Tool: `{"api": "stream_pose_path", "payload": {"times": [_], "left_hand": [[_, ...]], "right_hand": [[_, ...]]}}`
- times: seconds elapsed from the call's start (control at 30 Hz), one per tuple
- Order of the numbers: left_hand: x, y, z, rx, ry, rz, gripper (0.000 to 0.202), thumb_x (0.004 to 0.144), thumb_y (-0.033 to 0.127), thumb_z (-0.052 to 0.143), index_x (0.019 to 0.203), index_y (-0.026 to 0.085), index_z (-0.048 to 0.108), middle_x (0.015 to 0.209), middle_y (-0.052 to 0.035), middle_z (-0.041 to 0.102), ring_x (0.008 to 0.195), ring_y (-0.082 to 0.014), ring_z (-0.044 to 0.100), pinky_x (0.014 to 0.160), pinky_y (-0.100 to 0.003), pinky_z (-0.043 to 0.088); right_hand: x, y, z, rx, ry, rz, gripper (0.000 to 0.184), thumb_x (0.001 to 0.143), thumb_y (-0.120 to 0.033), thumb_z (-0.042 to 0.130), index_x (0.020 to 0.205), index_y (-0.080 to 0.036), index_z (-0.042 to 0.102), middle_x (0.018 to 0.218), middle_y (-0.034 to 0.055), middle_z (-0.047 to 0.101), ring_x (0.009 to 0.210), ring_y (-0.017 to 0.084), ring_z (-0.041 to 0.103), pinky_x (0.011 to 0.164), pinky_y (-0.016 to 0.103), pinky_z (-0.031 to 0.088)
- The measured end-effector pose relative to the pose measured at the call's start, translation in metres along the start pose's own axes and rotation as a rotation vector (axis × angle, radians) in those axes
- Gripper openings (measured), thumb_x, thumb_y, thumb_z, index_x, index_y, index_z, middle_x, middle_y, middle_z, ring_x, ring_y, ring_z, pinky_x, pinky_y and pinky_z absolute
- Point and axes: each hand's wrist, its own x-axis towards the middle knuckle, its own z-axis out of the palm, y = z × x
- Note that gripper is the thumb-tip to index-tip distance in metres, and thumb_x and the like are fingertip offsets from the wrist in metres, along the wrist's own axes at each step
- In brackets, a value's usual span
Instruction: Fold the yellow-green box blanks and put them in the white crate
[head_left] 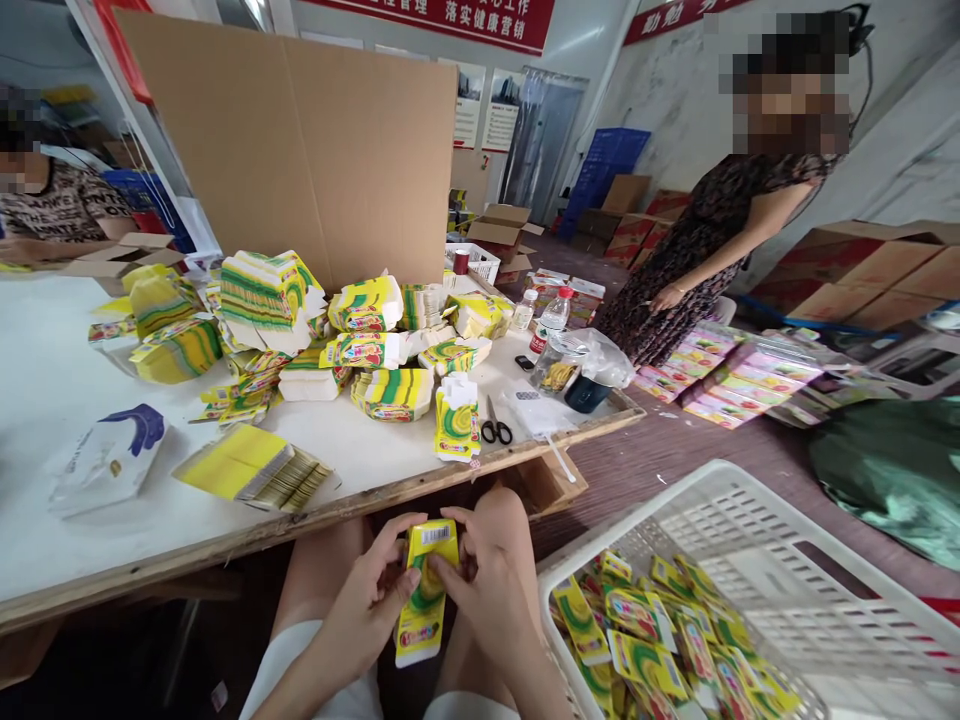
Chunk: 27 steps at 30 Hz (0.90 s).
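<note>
Above my lap, a small yellow and green carton with a barcode near its top end is held between both hands. My left hand grips its left edge, thumb on the front. From the other side my right hand holds it, its thumb pressed on the front face. On the table edge ahead lies a stack of flat cartons of the same print, beside black scissors. To my right stands a white plastic basket with many such folded cartons inside.
Piles of flat cartons cover the white table before an upright cardboard sheet. Bottles and a dark cup stand at its right end. A person stands on the right; another person sits far left.
</note>
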Motion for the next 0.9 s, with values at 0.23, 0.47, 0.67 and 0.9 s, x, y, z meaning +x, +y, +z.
{"api": "stream_pose_path", "payload": {"times": [0.23,0.47,0.67,0.9], "left_hand": [[0.001,0.005,-0.002,-0.114,-0.048,-0.054,0.052,0.086,0.037,0.071,0.133,0.025,0.051,0.106,-0.0101,0.074,0.095,-0.0264,0.07,0.08,-0.035,0.054],[0.007,-0.005,0.022,0.06,-0.098,0.075,0.043,0.092,0.034,0.063,0.133,0.027,0.055,0.13,-0.0117,0.066,0.114,-0.0284,0.065,0.092,-0.036,0.054],[0.059,0.003,0.016,0.686,0.05,0.486,0.05,0.095,0.023,0.056,0.144,0.028,0.047,0.148,-0.0106,0.054,0.139,-0.0292,0.046,0.118,-0.048,0.035],[0.144,-0.009,-0.007,1.05,0.173,0.744,0.042,0.092,0.017,0.057,0.134,0.021,0.06,0.142,-0.0133,0.06,0.135,-0.0318,0.052,0.109,-0.054,0.049]], "right_hand": [[-0.003,-0.004,-0.001,0.268,-0.018,-0.067,0.027,0.09,-0.036,0.065,0.114,-0.025,0.073,0.113,0.0083,0.076,0.104,0.027,0.07,0.09,0.036,0.056],[-0.017,0.005,-0.007,0.274,0.144,-0.054,0.023,0.086,-0.042,0.07,0.1,-0.025,0.077,0.094,0.0075,0.075,0.089,0.026,0.071,0.08,0.036,0.057],[-0.033,0.016,-0.087,-0.519,0.673,-0.253,0.035,0.09,-0.053,0.059,0.098,-0.024,0.077,0.1,0.0139,0.069,0.094,0.034,0.062,0.09,0.051,0.043],[-0.049,0.043,-0.093,-0.386,0.514,-0.135,0.036,0.089,-0.052,0.06,0.098,-0.022,0.076,0.098,0.0109,0.074,0.086,0.027,0.069,0.074,0.037,0.055]]}}
